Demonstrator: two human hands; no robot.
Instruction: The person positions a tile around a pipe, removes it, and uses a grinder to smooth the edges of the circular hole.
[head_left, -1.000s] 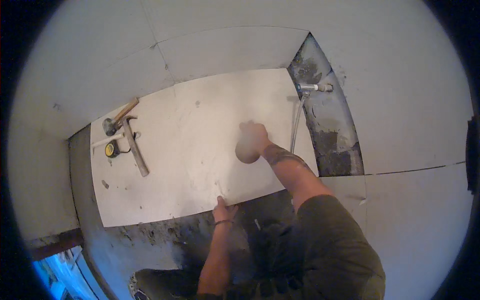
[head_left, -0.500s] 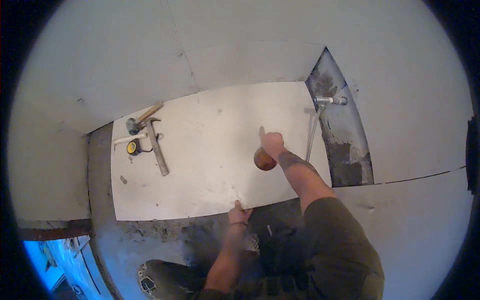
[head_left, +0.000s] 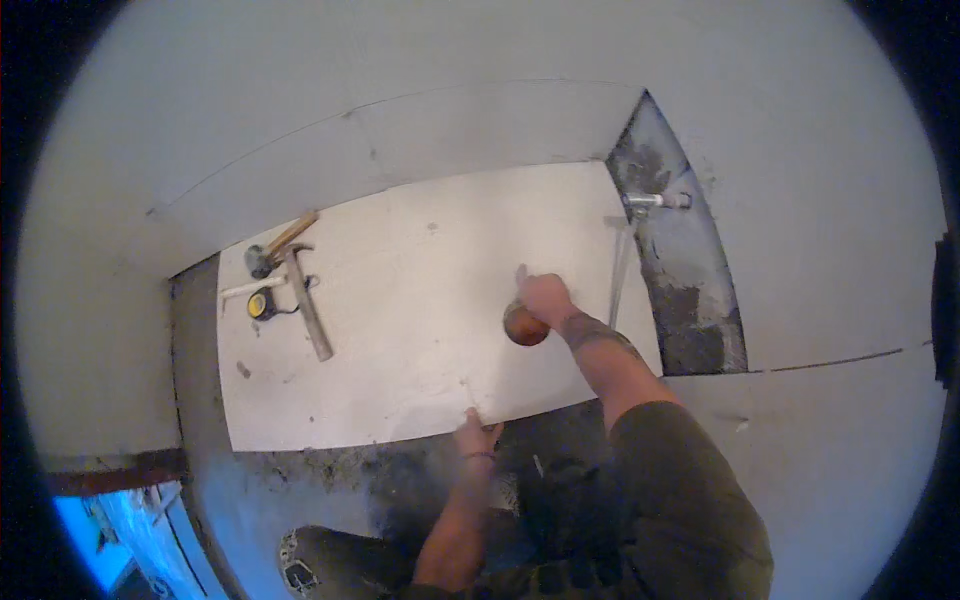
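A large white panel (head_left: pixel 400 300) lies in front of me. My right hand (head_left: pixel 545 292) is closed over its right half, gripping a tool whose round reddish-brown head (head_left: pixel 526 326) shows below the fingers. The handle is hidden by the hand, so its exact kind is unclear. One finger or thumb sticks out forward. At the panel's near edge is my left hand (head_left: pixel 476 436), slightly blurred. Its thumb lies on top of the edge and another finger points right. Whether fingers reach under the panel is hidden.
On the panel's left lie a claw hammer (head_left: pixel 308 305), a wooden-handled mallet (head_left: pixel 272 250), a pale-handled tool (head_left: pixel 250 288) and a yellow-black tape measure (head_left: pixel 262 303). At right, a metal fitting (head_left: pixel 655 201) juts over a grey recess (head_left: pixel 680 250), beside a long bar (head_left: pixel 620 275).
The view has shifted slightly, so the panel and tools sit a little differently. My right hand and the round-headed tool are slightly nearer me. My left hand stays at the near edge.
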